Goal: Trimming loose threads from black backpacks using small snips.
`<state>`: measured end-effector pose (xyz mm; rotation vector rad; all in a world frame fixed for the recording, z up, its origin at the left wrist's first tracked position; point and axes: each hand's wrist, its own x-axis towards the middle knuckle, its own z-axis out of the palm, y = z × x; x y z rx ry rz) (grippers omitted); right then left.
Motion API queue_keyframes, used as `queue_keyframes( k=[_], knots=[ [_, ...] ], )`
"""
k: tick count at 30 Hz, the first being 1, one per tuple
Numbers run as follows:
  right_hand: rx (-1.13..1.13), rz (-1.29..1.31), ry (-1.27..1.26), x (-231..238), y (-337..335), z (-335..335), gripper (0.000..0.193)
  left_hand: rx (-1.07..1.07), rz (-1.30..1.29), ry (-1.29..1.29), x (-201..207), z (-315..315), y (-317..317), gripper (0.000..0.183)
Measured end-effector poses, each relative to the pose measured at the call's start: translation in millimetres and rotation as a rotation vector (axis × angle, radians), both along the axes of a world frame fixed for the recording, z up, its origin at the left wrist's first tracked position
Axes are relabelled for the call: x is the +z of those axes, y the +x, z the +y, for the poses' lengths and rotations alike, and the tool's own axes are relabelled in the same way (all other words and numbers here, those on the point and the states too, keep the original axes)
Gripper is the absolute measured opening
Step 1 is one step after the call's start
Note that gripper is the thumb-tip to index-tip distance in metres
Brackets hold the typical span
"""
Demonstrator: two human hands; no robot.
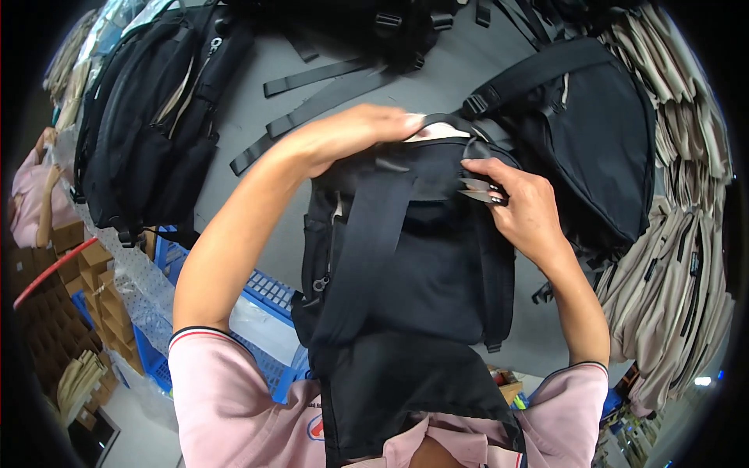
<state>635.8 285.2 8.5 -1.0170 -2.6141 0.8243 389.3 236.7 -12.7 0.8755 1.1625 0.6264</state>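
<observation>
A black backpack (449, 257) lies in front of me, its top end away from me and a broad dark strap across its left part. My left hand (374, 125) is closed on its top edge beside a pale patch (441, 131) and the black carry loop; most of its fingers are hidden behind the bag. My right hand (521, 199) is closed round small thread snips (482, 191), whose blades point left over the bag's upper right part. The thumb and forefinger of that hand are by the loop.
More black backpacks lie around: one at left (144, 117), one at right (597, 140), another at the far edge. Loose straps (312, 109) cross the grey table (242, 93). Blue crates (269, 292) stand below left. Beige bags (671, 257) hang at right. Another person (39, 199) is at far left.
</observation>
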Motion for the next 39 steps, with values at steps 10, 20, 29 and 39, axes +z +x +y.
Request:
queue_keyframes(
  k=[10,20,29,39],
  knots=[
    [-0.278,0.472,-0.671,-18,-58,-86,0.035,0.151,0.306,0.215,1,-29,9,0.030],
    [-0.083,0.529,-0.087,-54,-41,-111,0.033,0.337,0.033,-0.086,-6,-46,20,0.016],
    [-0.157,0.499,-0.368,-27,-24,-105,0.032,0.389,0.094,0.137,-6,-39,14,0.029],
    [-0.662,0.346,-0.763,-74,70,-36,0.027,0.322,0.756,0.362,-41,-71,29,0.068]
  ],
)
